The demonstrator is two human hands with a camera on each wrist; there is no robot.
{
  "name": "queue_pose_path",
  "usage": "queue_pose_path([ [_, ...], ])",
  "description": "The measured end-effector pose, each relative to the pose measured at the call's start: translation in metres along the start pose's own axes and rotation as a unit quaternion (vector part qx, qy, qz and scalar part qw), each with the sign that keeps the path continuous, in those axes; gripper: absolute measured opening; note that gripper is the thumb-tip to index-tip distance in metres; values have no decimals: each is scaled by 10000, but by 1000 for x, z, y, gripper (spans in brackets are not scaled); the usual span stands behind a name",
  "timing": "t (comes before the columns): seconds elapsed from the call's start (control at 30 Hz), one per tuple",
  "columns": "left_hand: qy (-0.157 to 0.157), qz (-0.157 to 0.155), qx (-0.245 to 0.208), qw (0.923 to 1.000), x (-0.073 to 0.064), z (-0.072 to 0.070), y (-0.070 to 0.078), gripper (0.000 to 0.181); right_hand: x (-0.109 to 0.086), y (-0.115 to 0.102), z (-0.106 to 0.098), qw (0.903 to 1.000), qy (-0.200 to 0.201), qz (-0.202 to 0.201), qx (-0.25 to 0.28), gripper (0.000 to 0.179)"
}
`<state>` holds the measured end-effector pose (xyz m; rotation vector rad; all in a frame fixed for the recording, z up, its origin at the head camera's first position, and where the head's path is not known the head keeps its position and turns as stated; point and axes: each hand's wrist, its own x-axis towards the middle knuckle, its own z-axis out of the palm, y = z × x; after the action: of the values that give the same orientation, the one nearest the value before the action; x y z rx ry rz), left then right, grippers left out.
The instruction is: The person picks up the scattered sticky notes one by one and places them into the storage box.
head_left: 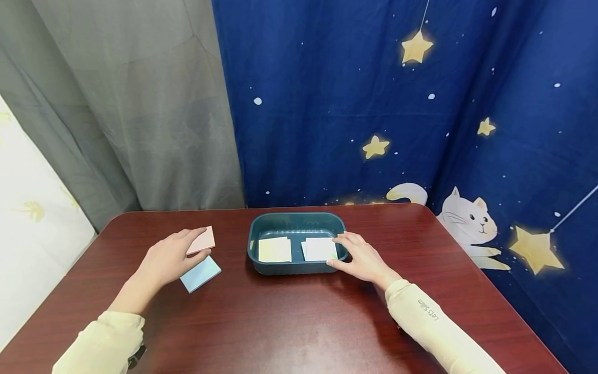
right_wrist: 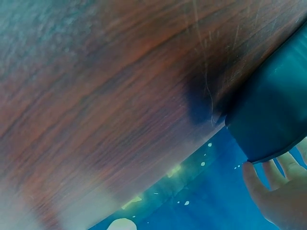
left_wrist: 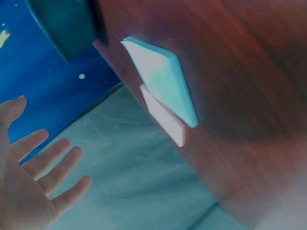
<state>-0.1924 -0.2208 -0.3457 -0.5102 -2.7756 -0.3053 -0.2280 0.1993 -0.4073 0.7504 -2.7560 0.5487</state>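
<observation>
My left hand [head_left: 169,256] is spread over a pink sticky-note pad [head_left: 204,242] and a light blue sticky-note pad [head_left: 202,274] on the left of the table. In the left wrist view its fingers are apart and hold nothing, with the blue pad [left_wrist: 160,79] and pink pad [left_wrist: 163,117] lying off to the side. A teal plastic bin [head_left: 295,268] holds pale yellow sticky notes [head_left: 274,250] on its left and white ones [head_left: 321,249] on its right. Over the bin's right end reaches my right hand [head_left: 362,258], its fingers loosely extended at the rim.
The dark red wooden table [head_left: 299,317] has rounded far corners. Behind it hang a grey curtain [head_left: 154,104] and a blue curtain [head_left: 317,104] with stars and a white cat. Another pale curtain [head_left: 32,218] stands at the left.
</observation>
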Motion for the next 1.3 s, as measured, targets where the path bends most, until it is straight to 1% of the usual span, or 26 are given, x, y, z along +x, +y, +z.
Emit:
queue_pose_path([
  [0.1, -138, -132, 39, 9998, -3, 7, -7, 56, 1, 0, -1, 10000, -4, 3, -11, 64],
  [0.33, -617, -515, 123, 9967, -10, 33, -22, 66, 0, -1, 0, 10000, 43, -50, -11, 64],
  [0.43, -730, -613, 132, 9954, -13, 43, -28, 68, 0, -1, 1, 9999, 76, -66, -17, 63],
  [0.53, -809, -655, 126, 9945, -14, 49, -32, 70, 0, -1, 1, 10000, 43, -26, 11, 63],
  [0.7, -1036, -796, 69, 9914, -17, 55, -37, 79, 0, 0, 1, 10000, -59, 56, 11, 64],
  [0.8, -1122, -903, 36, 9896, -19, 58, -38, 85, 0, -1, 0, 9999, -82, 78, -9, 64],
  [1.03, -1460, -1118, 66, 9829, -20, 64, -39, 97, 0, -2, -1, 10000, -9, 41, 4, 63],
  [1.13, -1511, -1101, 116, 9823, -20, 65, -38, 97, 0, -2, -1, 10000, -32, 62, -19, 64],
  [1.3, -1412, -953, 164, 9852, -19, 68, -37, 96, 0, -1, 0, 10000, -39, 79, -3, 65],
])
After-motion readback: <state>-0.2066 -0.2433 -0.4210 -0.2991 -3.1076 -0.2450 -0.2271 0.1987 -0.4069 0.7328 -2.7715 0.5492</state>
